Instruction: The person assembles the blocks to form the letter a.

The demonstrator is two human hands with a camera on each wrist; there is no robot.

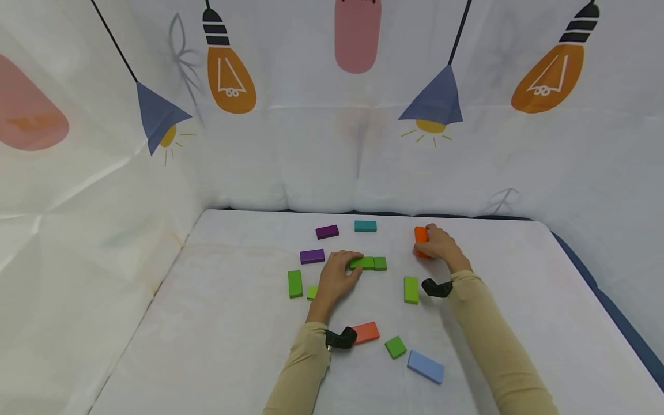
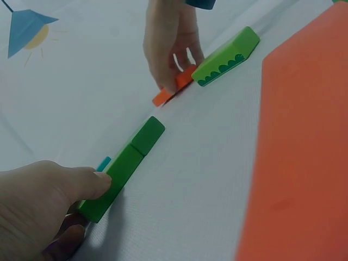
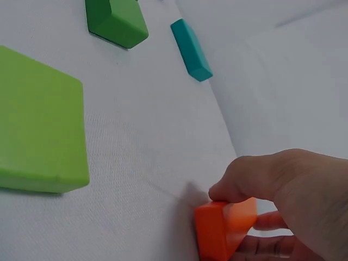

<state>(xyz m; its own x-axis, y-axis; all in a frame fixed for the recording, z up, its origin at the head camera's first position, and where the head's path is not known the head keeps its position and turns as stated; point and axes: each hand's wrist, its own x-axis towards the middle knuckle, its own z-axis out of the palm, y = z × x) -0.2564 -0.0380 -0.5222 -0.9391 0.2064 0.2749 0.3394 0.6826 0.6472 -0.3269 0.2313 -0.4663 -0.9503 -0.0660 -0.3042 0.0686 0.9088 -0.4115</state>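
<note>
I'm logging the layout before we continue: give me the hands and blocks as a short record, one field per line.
Left hand: pinches long green block
Touching that block's end: small green block
Right hand: grips orange block
Far side: dark purple block, teal block
Left of left hand: purple block, upright-lying green block, light green block (partly hidden)
Left of right wrist: lime block
Near side: coral block (partly hidden), square green block, blue block
</note>
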